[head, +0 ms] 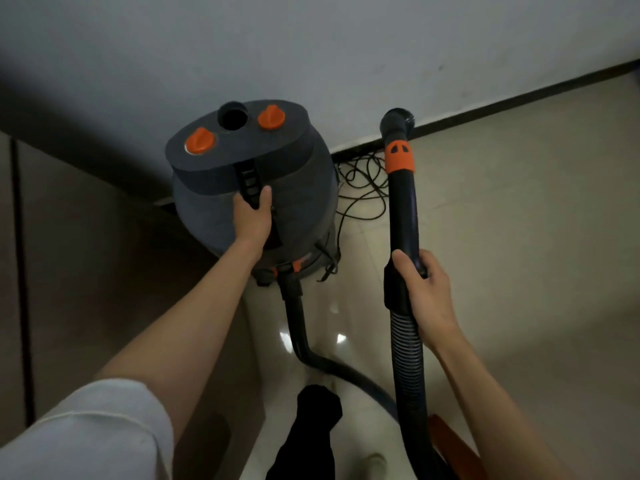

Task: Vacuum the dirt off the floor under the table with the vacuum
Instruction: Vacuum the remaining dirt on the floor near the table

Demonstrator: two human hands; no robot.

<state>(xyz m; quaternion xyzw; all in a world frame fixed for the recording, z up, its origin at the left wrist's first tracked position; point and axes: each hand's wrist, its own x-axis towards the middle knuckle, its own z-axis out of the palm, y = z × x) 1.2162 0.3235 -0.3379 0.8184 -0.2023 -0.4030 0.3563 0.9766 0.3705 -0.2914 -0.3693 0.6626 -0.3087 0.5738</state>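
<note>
A person's left hand is gripping the canister vacuum's carry handle, while right-hand fingers are curling around its hose wand above tiled floor.

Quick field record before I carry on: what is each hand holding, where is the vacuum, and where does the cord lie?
left hand: grips the black handle on top of the vacuum canister
right hand: grips the wand where it meets the ribbed hose
canister place: on the floor by the wall
canister top: two orange knobs, one open port
wand end: points up, no floor head fitted
power cord: loose tangle on the tiles between canister and wall
table: not in view
</note>
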